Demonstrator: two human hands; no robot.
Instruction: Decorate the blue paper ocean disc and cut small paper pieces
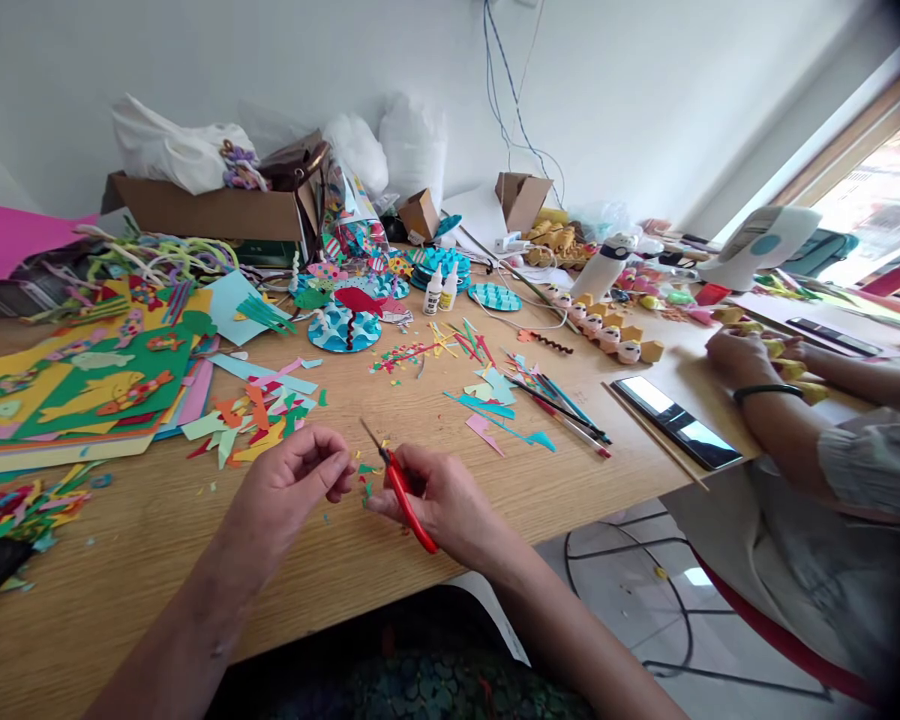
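My right hand [450,500] is wrapped round the red handles of a pair of scissors [405,505]. Its dark blades point up and away, toward the left. Just left of them, my left hand [292,485] is closed in a pinch; whatever it holds, if anything, is too small or hidden to make out. Tiny green and yellow paper bits [367,475] lie on the wooden table [330,590] between the hands. Beyond the left hand spreads a pile of coloured paper scraps [259,415].
Coloured paper sheets with fish cutouts [94,390] cover the left side. Glue bottles [433,292] and blue egg-tray discs [345,330] stand farther back. Pencils [562,410] and a phone [675,422] lie to the right. A co-worker's hands [742,360] hold yellowish pieces at the far right.
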